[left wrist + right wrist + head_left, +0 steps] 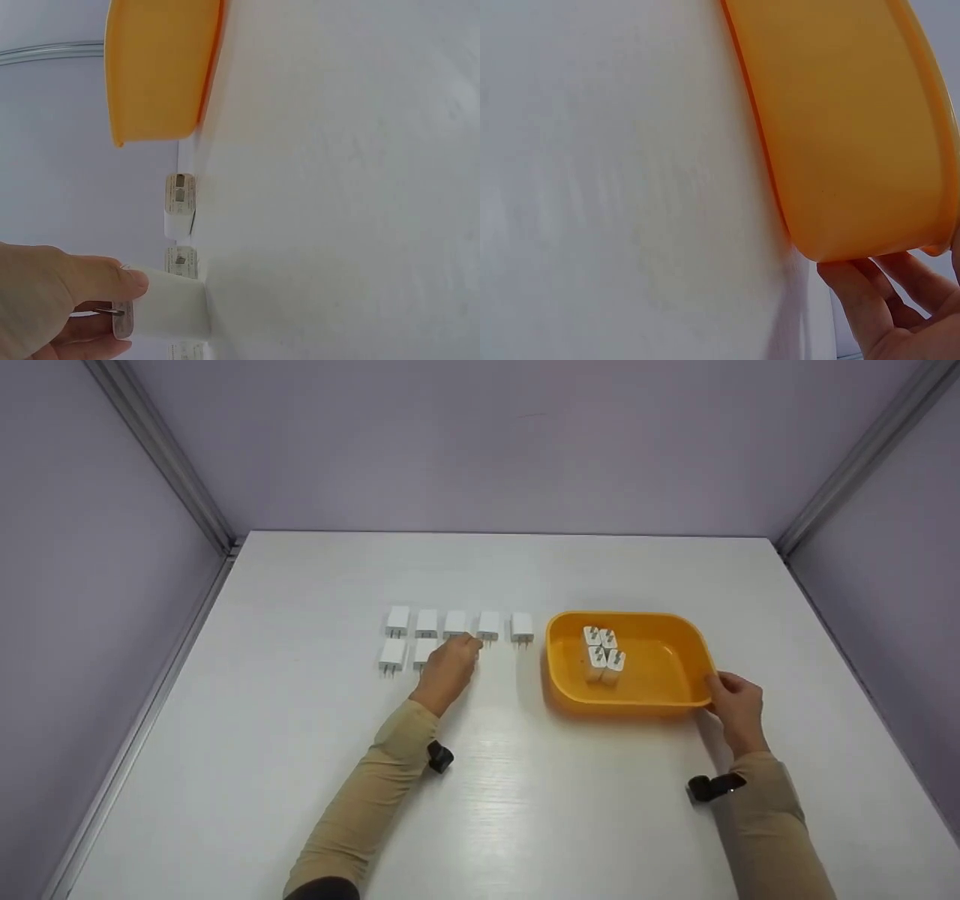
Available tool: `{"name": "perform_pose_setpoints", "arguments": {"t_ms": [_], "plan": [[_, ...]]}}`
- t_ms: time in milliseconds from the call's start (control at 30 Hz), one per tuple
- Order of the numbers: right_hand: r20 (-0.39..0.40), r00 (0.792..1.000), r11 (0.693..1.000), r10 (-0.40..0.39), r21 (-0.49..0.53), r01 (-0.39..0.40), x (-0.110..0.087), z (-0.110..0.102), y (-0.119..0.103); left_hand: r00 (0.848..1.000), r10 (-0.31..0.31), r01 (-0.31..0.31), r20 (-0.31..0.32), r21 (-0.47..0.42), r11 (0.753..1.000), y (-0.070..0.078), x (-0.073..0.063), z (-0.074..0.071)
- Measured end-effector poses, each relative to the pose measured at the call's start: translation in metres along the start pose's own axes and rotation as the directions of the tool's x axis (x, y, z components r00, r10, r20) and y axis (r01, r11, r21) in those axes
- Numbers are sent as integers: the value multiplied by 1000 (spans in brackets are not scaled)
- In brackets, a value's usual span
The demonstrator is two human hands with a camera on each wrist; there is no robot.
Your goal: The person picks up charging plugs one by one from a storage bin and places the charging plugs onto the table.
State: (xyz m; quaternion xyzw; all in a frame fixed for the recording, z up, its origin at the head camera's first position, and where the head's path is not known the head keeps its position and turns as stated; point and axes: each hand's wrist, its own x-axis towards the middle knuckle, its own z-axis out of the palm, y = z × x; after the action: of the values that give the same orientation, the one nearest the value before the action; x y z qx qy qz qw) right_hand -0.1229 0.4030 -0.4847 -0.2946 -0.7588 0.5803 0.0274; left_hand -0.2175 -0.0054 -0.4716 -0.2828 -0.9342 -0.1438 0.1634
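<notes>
White tabletop (570, 825), lilac walls (487, 450), right hand (739, 706) gripping orange basin (652, 669) by its corner, left hand (448, 669) pinching white wall charger (171, 307), its prong (109, 310) visible only from left wrist.

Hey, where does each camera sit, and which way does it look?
Head: on the head, looking forward and down at the table, plugs and tub; both sleeves, left grip and right grip show.
Left wrist: on that wrist, looking at the left grip, which pinches one plug.
Right wrist: on that wrist, looking at the right grip, which holds the tub's corner.
Shared: all show the tub; head and left wrist share the left grip.
</notes>
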Motion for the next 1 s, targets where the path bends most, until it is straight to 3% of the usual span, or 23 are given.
{"name": "perform_pose_setpoints", "arguments": {"t_ms": [133,833,1000], "plan": [[-15,1000,999,-23,41,24,-1,1,1,1000,-10,11,17,-3,1000,0,0,1],[-2,999,998,35,-48,-35,0,1,1,998,-43,42,40,33,999,-3,-4,7],[-5,1000,1000,5,-21,-5,-1,0,1,996,-59,58,62,14,998,-4,-5,9]]}}
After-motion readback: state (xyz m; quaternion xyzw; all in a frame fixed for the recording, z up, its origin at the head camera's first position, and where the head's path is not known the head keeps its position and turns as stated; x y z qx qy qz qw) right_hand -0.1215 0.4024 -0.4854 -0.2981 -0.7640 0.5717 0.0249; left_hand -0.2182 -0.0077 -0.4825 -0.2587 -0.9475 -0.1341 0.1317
